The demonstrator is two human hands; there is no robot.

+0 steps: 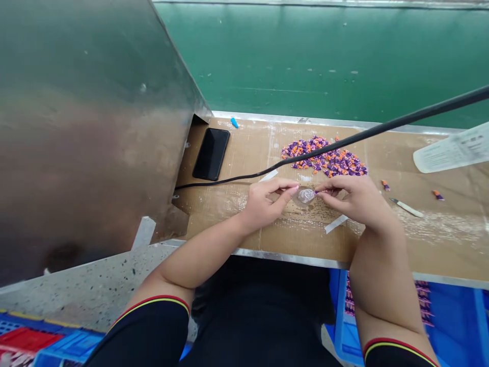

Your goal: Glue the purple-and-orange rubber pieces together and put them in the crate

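Observation:
On the cardboard-covered table (pixel 214 214), a small clear round piece (pixel 306 195) lies between my two hands. My left hand (pixel 270 203) is at its left side, thumb and index finger pinched on something tiny and pinkish that I cannot make out. At its right side my right hand (pixel 349 196) pinches a small purple piece (pixel 318 192) between thumb and fingertips. Just beyond the hands is a loose pile of small purple and orange pieces (pixel 346 163).
A black cable (pixel 244 177) crosses above the table. A phone (pixel 211 154) lies at the left, beside a metal cabinet (pixel 95 127). Right of my hands are a small blade (pixel 407 207), two loose pieces and a white container (pixel 454 148). Blue crates (pixel 454 316) stand below.

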